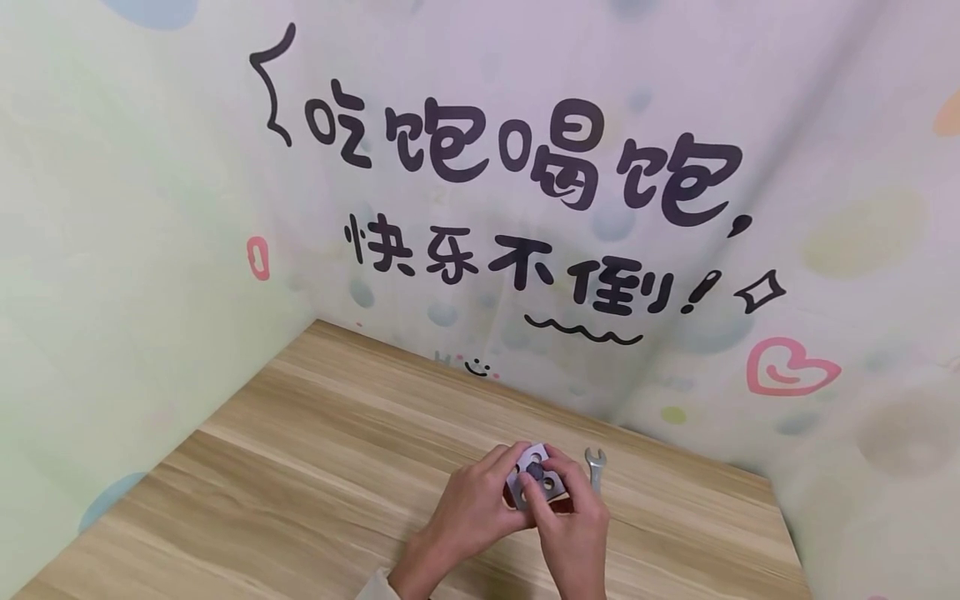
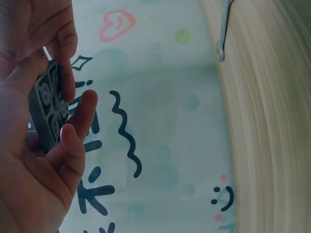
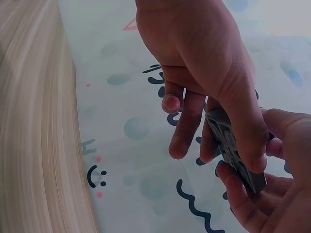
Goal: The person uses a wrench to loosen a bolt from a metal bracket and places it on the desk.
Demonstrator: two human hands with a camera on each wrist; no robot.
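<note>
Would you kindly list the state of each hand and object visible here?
Left hand: grips the metal plate's left edge.
Right hand: pinches the plate, thumb on its face.
Metal plate: held off the table between both hands, holes in its face showing.
Wrench: lying flat on the table, untouched, right of the hands.
Table: bearing only the wrench.

We count two hands: one left hand point(image 1: 468, 504) and one right hand point(image 1: 573, 521). We see one grey metal plate point(image 1: 534, 475) with round holes; two holes show clearly. There is one small open-end wrench point(image 1: 596, 467) and one wooden table point(image 1: 315, 467).
</note>
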